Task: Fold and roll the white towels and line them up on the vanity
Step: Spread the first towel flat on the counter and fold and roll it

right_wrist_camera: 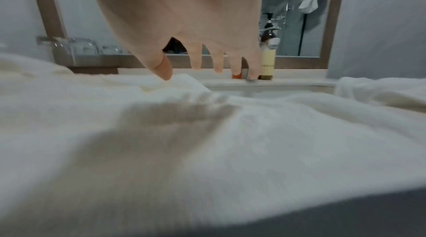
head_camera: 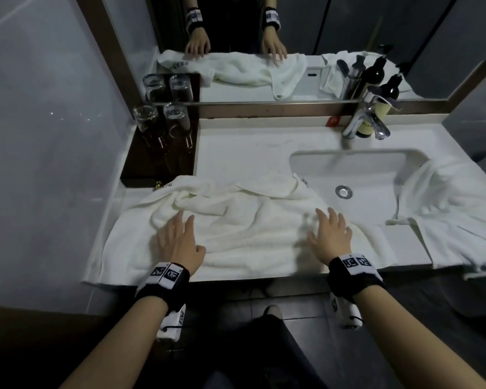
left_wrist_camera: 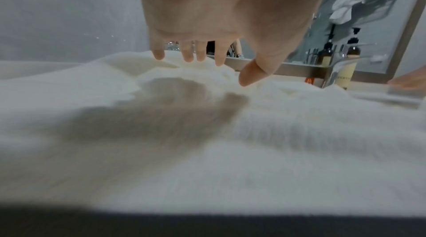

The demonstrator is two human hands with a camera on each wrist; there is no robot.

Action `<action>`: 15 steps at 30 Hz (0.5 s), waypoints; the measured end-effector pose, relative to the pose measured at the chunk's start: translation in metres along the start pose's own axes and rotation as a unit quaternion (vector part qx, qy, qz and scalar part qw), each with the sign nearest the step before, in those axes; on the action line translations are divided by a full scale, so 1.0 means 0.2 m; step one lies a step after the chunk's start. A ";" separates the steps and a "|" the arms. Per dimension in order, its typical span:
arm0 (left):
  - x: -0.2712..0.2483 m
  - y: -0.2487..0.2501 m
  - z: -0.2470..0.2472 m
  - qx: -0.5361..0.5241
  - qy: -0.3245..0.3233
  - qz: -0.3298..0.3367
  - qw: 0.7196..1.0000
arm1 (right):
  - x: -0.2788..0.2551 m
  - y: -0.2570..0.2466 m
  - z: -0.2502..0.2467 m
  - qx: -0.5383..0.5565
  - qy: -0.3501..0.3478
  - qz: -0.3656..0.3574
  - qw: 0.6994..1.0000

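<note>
Just beneath both hands' outstretched fingers [head_camera: 186, 220], the rumpled towel [head_camera: 244, 234].

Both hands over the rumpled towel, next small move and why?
Probably sweep both flat hands outward to smooth the towel before folding: left hand and right hand are open above it, gripping nothing, and it lies bunched and wrinkled.

You had 1 white towel [head_camera: 236, 220] spread rumpled along the vanity's [head_camera: 250, 141] front edge; a 2nd towel [head_camera: 455, 214] lay crumpled right of the basin.
</note>
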State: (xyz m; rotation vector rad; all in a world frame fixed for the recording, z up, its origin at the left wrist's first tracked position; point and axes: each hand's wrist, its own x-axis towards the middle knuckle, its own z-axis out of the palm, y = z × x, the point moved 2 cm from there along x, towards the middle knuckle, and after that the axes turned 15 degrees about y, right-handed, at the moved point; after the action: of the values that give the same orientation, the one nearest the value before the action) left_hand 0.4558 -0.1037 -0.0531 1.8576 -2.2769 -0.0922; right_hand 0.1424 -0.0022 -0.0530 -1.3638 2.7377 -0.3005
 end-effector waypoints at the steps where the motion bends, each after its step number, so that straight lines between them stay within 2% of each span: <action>1: 0.04 0.04 0.00 -0.007 0.004 0.010 1.000 | 0.04 -0.04 -0.01 0.017 0.009 -0.025 0.999; 3: 0.13 0.10 -0.01 -0.026 0.003 0.011 1.000 | 0.13 -0.10 -0.03 0.053 0.008 -0.050 0.997; 9: 0.43 0.16 -0.08 -0.084 0.016 -0.012 0.996 | 0.46 -0.19 -0.04 0.106 -0.061 -0.098 0.988; 12: 0.57 0.14 -0.10 -0.043 -0.002 -0.054 0.998 | 0.59 -0.21 0.02 0.058 -0.104 -0.138 0.983; 15: 0.67 0.08 -0.10 0.041 -0.049 -0.073 0.995 | 0.68 -0.21 0.09 0.024 -0.135 -0.146 0.980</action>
State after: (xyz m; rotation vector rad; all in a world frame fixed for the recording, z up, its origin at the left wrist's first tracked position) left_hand 0.4190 -0.2289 -0.0157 2.1051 -2.2359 -0.1156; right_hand 0.0948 -0.1382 -0.0585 -1.6568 2.3010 -0.1796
